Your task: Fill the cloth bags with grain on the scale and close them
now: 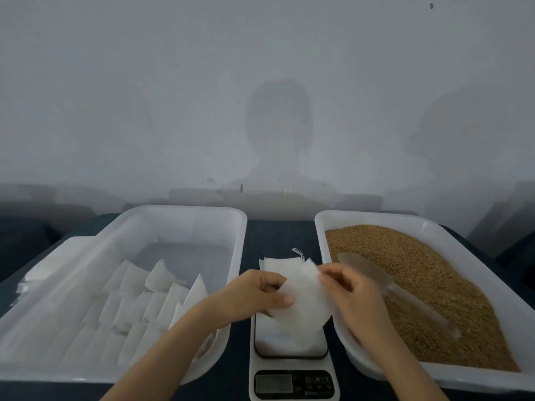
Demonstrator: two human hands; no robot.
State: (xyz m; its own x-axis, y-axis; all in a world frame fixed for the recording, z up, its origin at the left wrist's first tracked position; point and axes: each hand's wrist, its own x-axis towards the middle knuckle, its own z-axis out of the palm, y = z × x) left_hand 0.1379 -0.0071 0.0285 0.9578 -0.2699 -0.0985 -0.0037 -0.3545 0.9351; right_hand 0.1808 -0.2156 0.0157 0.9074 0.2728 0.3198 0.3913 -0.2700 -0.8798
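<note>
White cloth bag [301,299] pinched by both hands above the scale [292,369].

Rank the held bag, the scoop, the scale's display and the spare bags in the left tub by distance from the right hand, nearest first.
1. Held bag: in the middle, pinched by the right hand.
2. Scoop: just behind the hand, lying in the grain.
3. Display: lower, toward the person.
4. Spare bags: far left, in the tub.
</note>
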